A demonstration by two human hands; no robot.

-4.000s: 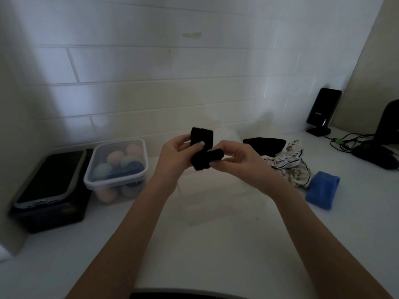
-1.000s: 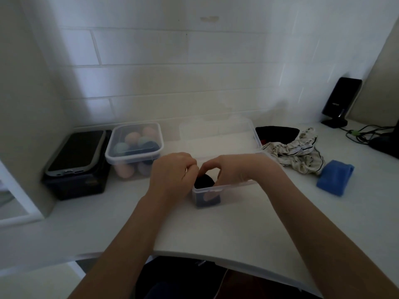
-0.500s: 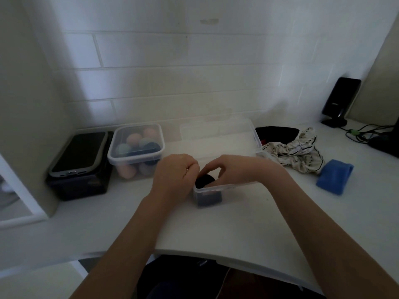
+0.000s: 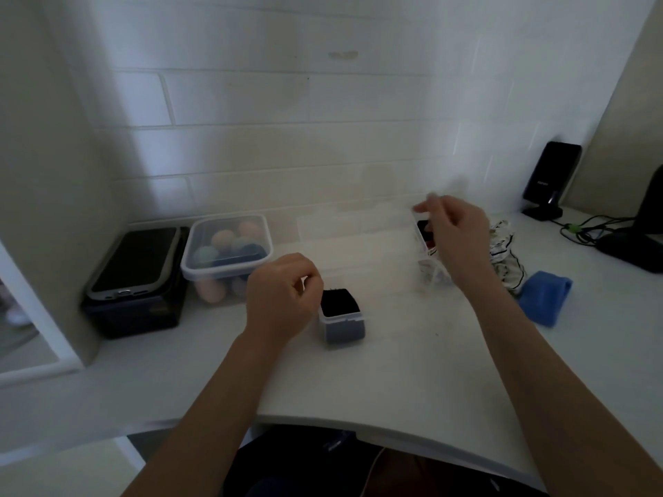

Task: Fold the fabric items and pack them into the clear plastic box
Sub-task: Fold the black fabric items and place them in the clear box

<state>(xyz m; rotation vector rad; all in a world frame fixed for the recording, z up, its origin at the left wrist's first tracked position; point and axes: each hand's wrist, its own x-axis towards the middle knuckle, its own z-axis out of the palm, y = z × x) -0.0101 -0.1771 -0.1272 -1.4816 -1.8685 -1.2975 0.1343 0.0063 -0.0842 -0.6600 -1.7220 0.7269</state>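
A white desk (image 4: 412, 371) carries a clear plastic box (image 4: 362, 252); no writing anywhere on it is legible. In the box's near-left corner sits the folded black fabric (image 4: 339, 303), just right of the left hand (image 4: 283, 295), whose fingers are loosely curled and grip nothing. The right hand (image 4: 457, 234), blurred, hangs over the box's far right edge with fingers bent; whether it grips anything cannot be told. A striped cloth (image 4: 506, 260) and a blue fabric piece (image 4: 543, 297) lie beside it.

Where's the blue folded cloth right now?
The blue folded cloth lies on the white desk at the right of the head view, just right of the striped fabric pile and beyond the right forearm.
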